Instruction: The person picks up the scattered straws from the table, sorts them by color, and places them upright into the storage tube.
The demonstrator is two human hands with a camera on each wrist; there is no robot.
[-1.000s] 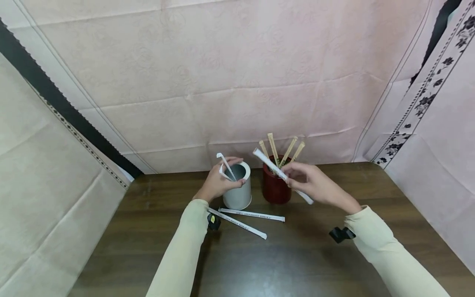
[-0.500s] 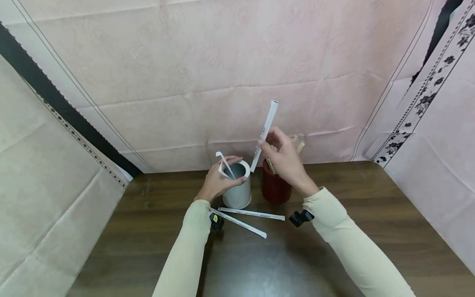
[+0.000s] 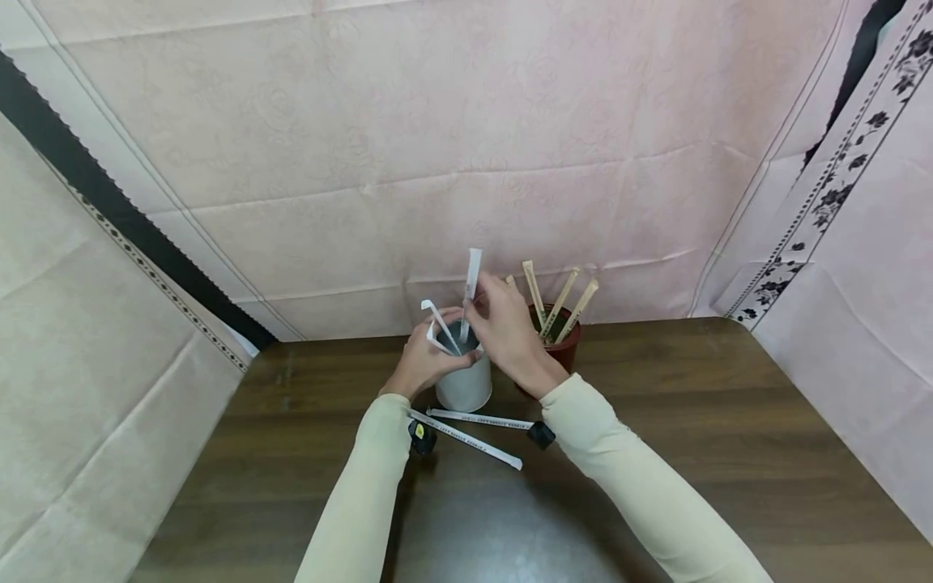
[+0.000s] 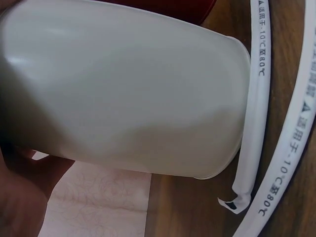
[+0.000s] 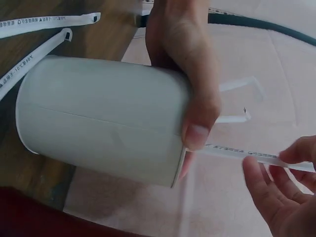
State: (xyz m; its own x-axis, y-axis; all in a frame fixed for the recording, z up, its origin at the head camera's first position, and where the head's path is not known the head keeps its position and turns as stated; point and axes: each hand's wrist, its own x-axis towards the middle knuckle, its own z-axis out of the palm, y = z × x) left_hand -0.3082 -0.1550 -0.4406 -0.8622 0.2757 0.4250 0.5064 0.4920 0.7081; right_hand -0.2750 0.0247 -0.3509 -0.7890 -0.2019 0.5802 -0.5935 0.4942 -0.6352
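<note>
My left hand (image 3: 425, 361) grips a pale grey cylindrical cup (image 3: 465, 390) around its rim, the thumb lying over the near edge in the right wrist view. White paper-wrapped straws (image 3: 441, 325) with bent tips lean out of the cup beside that hand. Between thumb and fingers my right hand (image 3: 508, 332) pinches another wrapped straw (image 3: 473, 271), held nearly upright with its lower end in the cup's mouth. In the right wrist view this straw (image 5: 232, 151) runs from the rim to the right hand's fingertips (image 5: 295, 149).
Two more wrapped straws, one by the cup's base (image 3: 481, 419) and one nearer (image 3: 477, 444), lie on the brown wooden table (image 3: 306, 486). Right of the cup stands a dark red cup (image 3: 564, 354) with several beige-wrapped sticks (image 3: 560, 295). Pale cloth (image 3: 466, 146) hangs behind.
My right hand has moved left from in front of the red cup to the grey cup, turning the straw upright and bringing its lower end into the mouth. The left hand stays on the cup.
</note>
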